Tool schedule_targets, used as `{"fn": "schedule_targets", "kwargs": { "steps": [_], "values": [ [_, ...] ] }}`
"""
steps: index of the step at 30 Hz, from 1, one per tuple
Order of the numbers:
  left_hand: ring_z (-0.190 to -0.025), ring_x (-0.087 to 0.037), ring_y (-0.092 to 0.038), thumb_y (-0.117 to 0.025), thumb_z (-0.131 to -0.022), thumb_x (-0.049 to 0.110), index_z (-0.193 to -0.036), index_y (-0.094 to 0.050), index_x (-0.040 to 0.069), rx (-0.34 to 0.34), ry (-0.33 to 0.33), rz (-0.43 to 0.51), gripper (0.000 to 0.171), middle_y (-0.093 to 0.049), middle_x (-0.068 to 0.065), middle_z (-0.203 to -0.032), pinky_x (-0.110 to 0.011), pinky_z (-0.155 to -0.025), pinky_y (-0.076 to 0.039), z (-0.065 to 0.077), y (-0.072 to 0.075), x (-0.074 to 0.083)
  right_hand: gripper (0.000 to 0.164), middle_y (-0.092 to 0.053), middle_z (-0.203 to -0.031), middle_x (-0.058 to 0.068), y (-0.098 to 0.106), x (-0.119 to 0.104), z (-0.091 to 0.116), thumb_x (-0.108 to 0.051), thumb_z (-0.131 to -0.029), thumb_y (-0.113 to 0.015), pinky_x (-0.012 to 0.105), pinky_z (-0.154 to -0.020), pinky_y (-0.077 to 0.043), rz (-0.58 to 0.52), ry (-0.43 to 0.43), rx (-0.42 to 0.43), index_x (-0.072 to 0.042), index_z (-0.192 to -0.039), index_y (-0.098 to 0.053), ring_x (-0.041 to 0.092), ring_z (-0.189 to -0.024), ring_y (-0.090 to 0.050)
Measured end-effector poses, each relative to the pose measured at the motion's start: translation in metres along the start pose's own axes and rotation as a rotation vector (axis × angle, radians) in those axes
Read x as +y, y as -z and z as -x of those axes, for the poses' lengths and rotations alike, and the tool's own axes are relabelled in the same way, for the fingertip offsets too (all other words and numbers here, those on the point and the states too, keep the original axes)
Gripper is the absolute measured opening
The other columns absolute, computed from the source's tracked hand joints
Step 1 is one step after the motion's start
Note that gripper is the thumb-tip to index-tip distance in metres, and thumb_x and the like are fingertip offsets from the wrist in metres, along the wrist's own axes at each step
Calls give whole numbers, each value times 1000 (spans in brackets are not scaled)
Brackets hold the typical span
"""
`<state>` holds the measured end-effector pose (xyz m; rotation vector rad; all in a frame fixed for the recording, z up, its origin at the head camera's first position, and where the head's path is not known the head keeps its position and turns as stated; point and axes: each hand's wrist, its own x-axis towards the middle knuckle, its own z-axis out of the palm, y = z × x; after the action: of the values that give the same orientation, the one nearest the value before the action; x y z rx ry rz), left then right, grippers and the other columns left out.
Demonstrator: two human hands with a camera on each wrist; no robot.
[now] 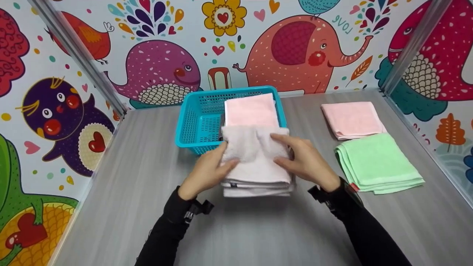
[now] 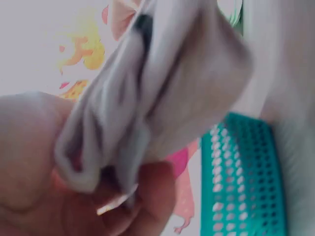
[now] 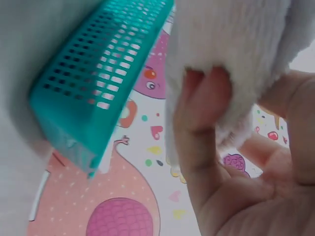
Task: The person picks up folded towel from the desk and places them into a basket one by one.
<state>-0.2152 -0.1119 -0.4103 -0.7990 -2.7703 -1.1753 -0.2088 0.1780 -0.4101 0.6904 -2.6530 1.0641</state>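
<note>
A folded pale grey-white towel is held between both hands in front of the basket. My left hand grips its left side, thumb on top; the left wrist view shows the layered folds of the towel bunched in the fingers. My right hand holds the right side, with thumb and forefinger over the top face and fingertips pressing into the fluffy cloth in the right wrist view. Just beyond, a folded pink towel stands in the right part of a turquoise plastic basket.
To the right on the grey table lie a folded pink towel and a folded green towel, close together. Behind the basket rises a wall printed with cartoon animals; a similar panel stands at the left.
</note>
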Motion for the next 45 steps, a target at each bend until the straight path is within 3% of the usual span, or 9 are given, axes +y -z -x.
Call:
{"fn": "schedule_targets", "kwargs": {
  "steps": [4,10,14,20,26,29,36,40,45],
  "values": [
    [-86,-22,-65,-64,-103,20,-136,-54,3,163,-3,10,38,-70,-12,-104,-39,-74,-56,-9,15,-16,56,-66,-98,13,-22,-5,-33,-13,-89,-82,30,-66,-41,-11,22,120,-13,-142,-64,19,-76,-49],
    [-100,-34,-63,-69,-99,14,-131,-48,1,445,76,38,41,-65,-22,-115,-49,-85,-53,-27,36,-58,51,-65,-107,16,-59,-14,-90,-13,-93,-75,30,-66,-43,-43,-7,160,-15,-143,-64,24,-83,-53],
    [-102,-38,-59,-67,-100,12,-134,-39,7,533,108,69,44,-61,-26,-121,-55,-90,-50,-37,47,-82,50,-65,-115,15,-72,-22,-125,-13,-97,-72,28,-67,-43,-58,-72,137,-18,-146,-62,23,-86,-54],
    [-109,-40,-53,-55,-100,0,-134,-33,7,602,10,36,41,-49,-29,-132,-54,-93,-45,-48,50,-116,52,-59,-125,14,-92,-23,-165,-8,-100,-65,25,-69,-43,-95,-178,65,-22,-150,-58,21,-86,-52],
    [-103,-36,-62,-54,-103,3,-126,-63,1,490,85,-130,25,-59,-21,-133,-50,-89,-53,-53,36,-141,59,-58,-127,15,-122,-9,-181,3,-94,-62,28,-79,-48,-43,-238,-74,-19,-149,-58,22,-97,-55],
    [-115,-39,-66,-56,-104,8,-121,-73,0,402,160,-229,25,-62,-20,-138,-53,-99,-52,-56,30,-141,59,-59,-129,13,-134,-5,-183,5,-94,-63,28,-80,-51,-3,-287,-154,-18,-149,-59,22,-99,-55],
    [-136,-44,-54,-54,-106,14,-134,-67,-2,228,230,-392,35,-54,-23,-151,-58,-116,-39,-63,35,-135,56,-64,-130,13,-144,-5,-188,-5,-95,-71,33,-91,-55,64,-219,-253,-14,-149,-58,23,-102,-57],
    [-135,-43,-54,-49,-107,21,-133,-68,-2,152,215,-487,39,-54,-23,-152,-56,-115,-38,-64,38,-135,56,-68,-135,14,-145,-3,-189,-9,-94,-75,37,-100,-54,150,-189,-297,-12,-148,-58,25,-107,-62],
    [-142,-39,-43,-41,-110,34,-132,-69,-2,82,217,-539,51,-38,-14,-166,-53,-113,-36,-64,40,-137,52,-67,-138,13,-147,-1,-192,-11,-94,-76,40,-110,-49,251,-213,-302,-11,-144,-62,26,-119,-64]
  ]
}}
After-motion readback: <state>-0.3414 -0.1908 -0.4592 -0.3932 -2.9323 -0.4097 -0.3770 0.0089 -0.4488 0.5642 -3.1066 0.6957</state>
